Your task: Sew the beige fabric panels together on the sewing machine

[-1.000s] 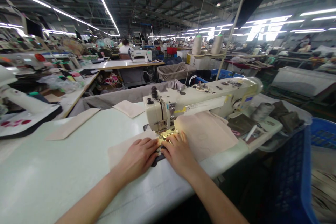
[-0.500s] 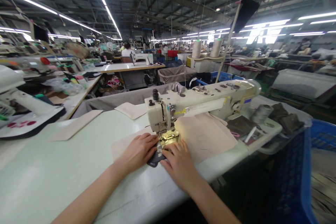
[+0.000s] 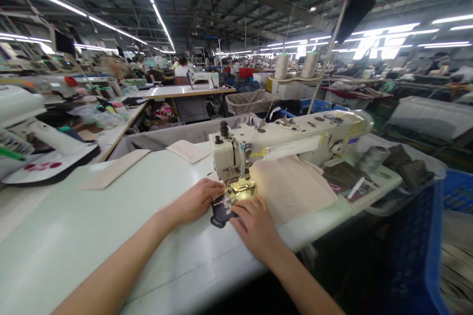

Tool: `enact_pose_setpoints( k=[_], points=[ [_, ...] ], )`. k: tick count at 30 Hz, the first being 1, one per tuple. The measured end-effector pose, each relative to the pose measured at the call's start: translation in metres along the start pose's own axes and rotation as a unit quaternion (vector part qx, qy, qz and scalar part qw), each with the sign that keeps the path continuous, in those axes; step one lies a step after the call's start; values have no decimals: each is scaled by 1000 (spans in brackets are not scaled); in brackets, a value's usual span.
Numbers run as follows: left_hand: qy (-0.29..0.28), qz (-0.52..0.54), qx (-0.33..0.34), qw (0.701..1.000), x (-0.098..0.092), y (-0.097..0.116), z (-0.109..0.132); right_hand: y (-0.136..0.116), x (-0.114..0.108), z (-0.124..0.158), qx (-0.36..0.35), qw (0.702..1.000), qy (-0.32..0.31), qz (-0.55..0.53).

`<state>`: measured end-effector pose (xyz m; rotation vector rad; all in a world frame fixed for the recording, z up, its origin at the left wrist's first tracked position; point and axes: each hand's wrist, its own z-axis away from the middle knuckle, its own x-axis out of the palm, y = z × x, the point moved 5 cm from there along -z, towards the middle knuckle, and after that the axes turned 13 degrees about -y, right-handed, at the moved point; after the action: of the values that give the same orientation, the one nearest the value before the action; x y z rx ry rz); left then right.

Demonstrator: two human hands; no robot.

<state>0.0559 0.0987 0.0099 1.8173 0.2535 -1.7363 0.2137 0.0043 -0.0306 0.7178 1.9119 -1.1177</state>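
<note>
My left hand (image 3: pixel 197 200) is just left of the needle area of a cream sewing machine (image 3: pixel 229 150), fingers bent and pressed together. A small corner of a beige fabric piece (image 3: pixel 213 176) shows behind its fingers; the grip itself is partly hidden. My right hand (image 3: pixel 254 224) rests at the front of the brass-coloured guide plate (image 3: pixel 242 187), fingers a little apart, nothing visible in them. Between the hands lies the dark, worn machine bed plate (image 3: pixel 223 209), crossed by a thin pale line like thread. Larger beige fabric (image 3: pixel 291 189) lies under the machine arm.
Two beige pieces, one long (image 3: pixel 116 170) and one shorter (image 3: pixel 189 150), lie on the pale table (image 3: pixel 158 251). A grey thread cone (image 3: pixel 373 159) stands at the machine's right. A blue crate (image 3: pixel 432 256) is beside the table; a grey cloth bin (image 3: pixel 185 133) lies behind.
The beige piece that lay under my left hand has mostly gone from sight behind it. My left hand's fingers have drawn together, baring more dark plate. The right hand stays near the plate.
</note>
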Motion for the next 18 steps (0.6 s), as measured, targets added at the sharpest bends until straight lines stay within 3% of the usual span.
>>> enact_pose_setpoints(
  k=[2,4,6,8,10,18],
  points=[
    [-6,20,6,1000,-3,-6,6,5,-2,1,3,1000,13,-14],
    [-18,-10,-48,999,-2,-9,15,11,-4,2,10,999,31,-25],
    [-39,-75,-179,980,3,-12,26,17,-6,5,15,998,50,-37],
    [-51,-133,-313,939,9,-11,40,21,-8,7,10,997,63,-50],
    [-51,-161,-379,910,13,-4,49,21,-9,10,-5,996,63,-62],
    [-83,-192,-365,907,18,7,65,21,-19,14,-15,994,73,-74]
  ],
)
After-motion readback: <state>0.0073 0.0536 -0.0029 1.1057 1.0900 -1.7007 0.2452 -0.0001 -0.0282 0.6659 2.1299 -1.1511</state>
